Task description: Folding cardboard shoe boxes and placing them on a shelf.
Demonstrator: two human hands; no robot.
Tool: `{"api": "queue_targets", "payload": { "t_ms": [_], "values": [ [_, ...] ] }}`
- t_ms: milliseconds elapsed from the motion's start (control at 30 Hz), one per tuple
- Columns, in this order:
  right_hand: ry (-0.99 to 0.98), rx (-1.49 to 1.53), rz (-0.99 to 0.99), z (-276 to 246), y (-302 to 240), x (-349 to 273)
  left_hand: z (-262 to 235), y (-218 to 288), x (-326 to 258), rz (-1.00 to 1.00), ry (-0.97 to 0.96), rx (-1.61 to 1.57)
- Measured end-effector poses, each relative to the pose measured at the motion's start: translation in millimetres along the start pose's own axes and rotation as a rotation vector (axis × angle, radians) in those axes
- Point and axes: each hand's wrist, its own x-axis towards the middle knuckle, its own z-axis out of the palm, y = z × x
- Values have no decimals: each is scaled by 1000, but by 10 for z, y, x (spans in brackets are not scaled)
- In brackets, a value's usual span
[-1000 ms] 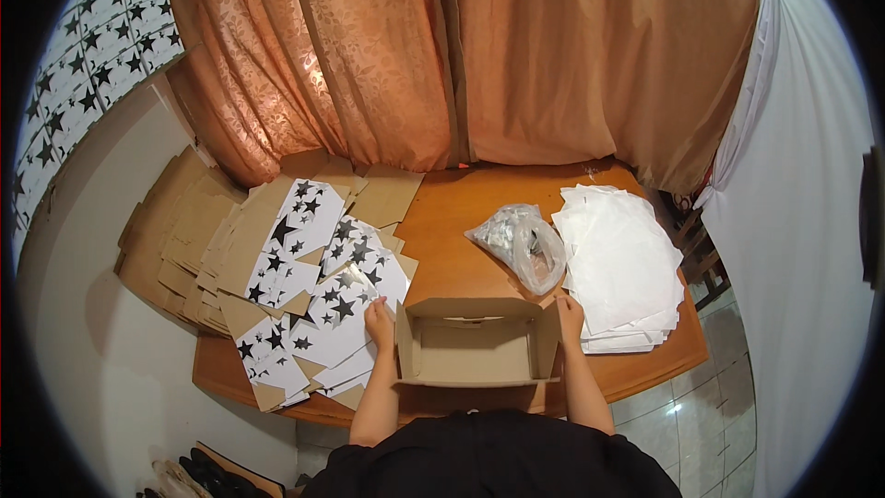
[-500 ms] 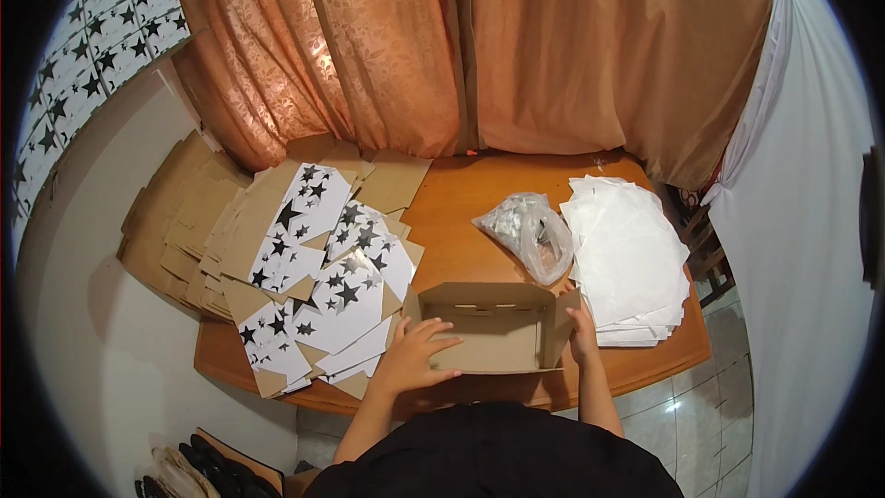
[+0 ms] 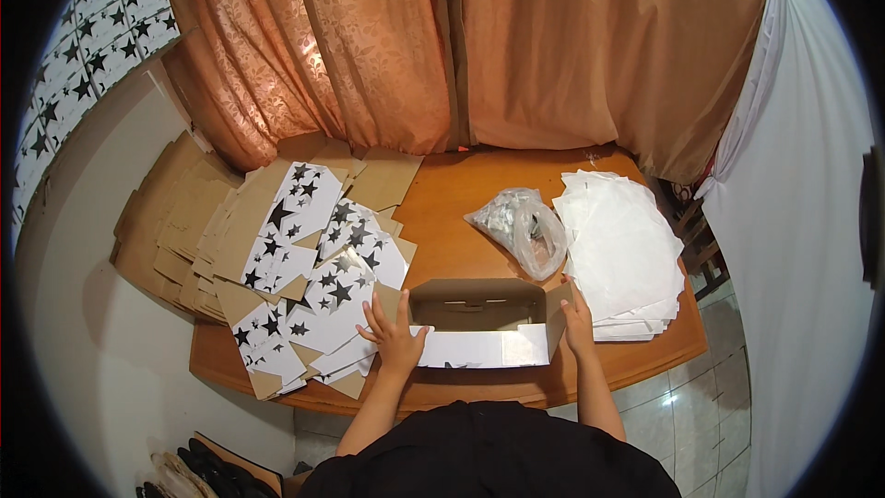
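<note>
In front of me at the table's near edge stands a partly folded cardboard box (image 3: 484,349), brown inside and white outside, its top open. Its near wall is upright, and side flaps stick out at both ends. My left hand (image 3: 396,343) rests against the left end with its fingers spread, the thumb by the near wall's corner. At the other end, my right hand (image 3: 578,325) pinches the right side flap (image 3: 556,314) between thumb and fingers.
Left of the box lies a heap of flat cardboard blanks (image 3: 336,290), some printed with black stars. Beyond it sits a clear plastic bag (image 3: 524,229) with contents I cannot make out. A stack of white sheets (image 3: 627,258) lies right. Orange curtains (image 3: 553,46) hang behind the table (image 3: 442,212).
The box's near wall has come up, showing its white outside. My left hand has moved from over the near side to the left end, fingers now raised. My right hand stays at the right flap.
</note>
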Motion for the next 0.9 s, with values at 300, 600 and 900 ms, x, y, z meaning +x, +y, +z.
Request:
{"api": "queue_targets", "payload": {
  "t_ms": [300,600,900],
  "values": [
    [-143,-203,-329,408,132,87,696,-264,47,726,437,-573],
    [-107,-590,-385,477,178,120,435,-86,130,625,-223,-53],
    [-105,-586,-375,484,215,166,549,-65,197,532,-374,33]
  ]
}}
